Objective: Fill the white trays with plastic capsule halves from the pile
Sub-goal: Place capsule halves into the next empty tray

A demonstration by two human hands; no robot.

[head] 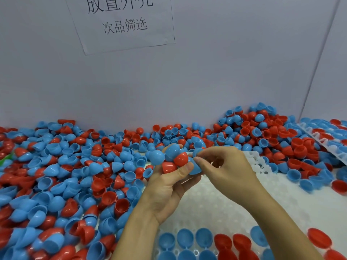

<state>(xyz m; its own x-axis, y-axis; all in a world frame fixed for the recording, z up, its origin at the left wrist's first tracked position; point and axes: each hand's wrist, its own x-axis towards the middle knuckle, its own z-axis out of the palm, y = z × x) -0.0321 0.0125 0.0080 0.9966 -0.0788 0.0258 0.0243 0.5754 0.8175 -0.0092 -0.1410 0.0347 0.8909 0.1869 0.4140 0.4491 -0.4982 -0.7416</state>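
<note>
My left hand [169, 182] is raised above the white tray [221, 201] and grips a bunch of several blue and red capsule halves [171, 159]. My right hand [225, 166] meets it from the right and pinches a blue capsule half [196, 165] at the edge of that bunch. A big pile of red and blue capsule halves [75, 175] covers the table to the left and along the back wall. The tray's near rows hold several blue halves [185, 238] and red halves [232, 243], open side up.
A second white tray [319, 136] with red and blue halves lies tilted at the far right. Loose halves [308, 177] sit on the tray's right side. A grey wall with a paper sign [122, 23] stands close behind the pile. Something green [5, 159] shows at the left edge.
</note>
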